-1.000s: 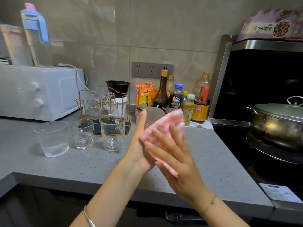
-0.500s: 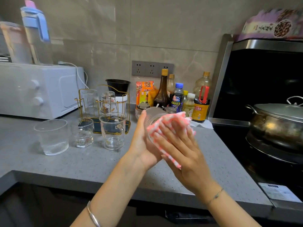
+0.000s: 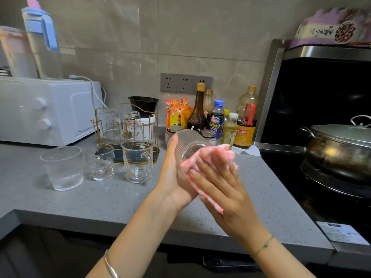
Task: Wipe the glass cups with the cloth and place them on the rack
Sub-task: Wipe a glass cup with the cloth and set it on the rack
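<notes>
Since the earlier frames the pink checked cloth (image 3: pixel 202 163) has slid off the far end of the ribbed glass cup (image 3: pixel 187 144), so more of the ribbed wall now shows, and the right hand (image 3: pixel 224 189) has shifted a little to the right over it. The cup is held in the air above the tabletop (image 3: pixel 100 203), tilted on its side. The left hand (image 3: pixel 172 173) has its grip clamped round the cup, thumb lying up along the wall. The right hand's grip is apart: its fingers lie nearly straight and press the cloth flat against the cup.

The step in hand looks like wiping this cup's outside. Two cups already stand upside down on the gold wire rack (image 3: pixel 124 133). A ribbed tumbler (image 3: pixel 63 169), a small cup (image 3: pixel 101 162) and a handled mug (image 3: pixel 138 159) wait on the tabletop just before it.

Next, probably, the cloth must come away, and the cup must be turned mouth down and carried left to a free peg, clear of the waiting mug.
</notes>
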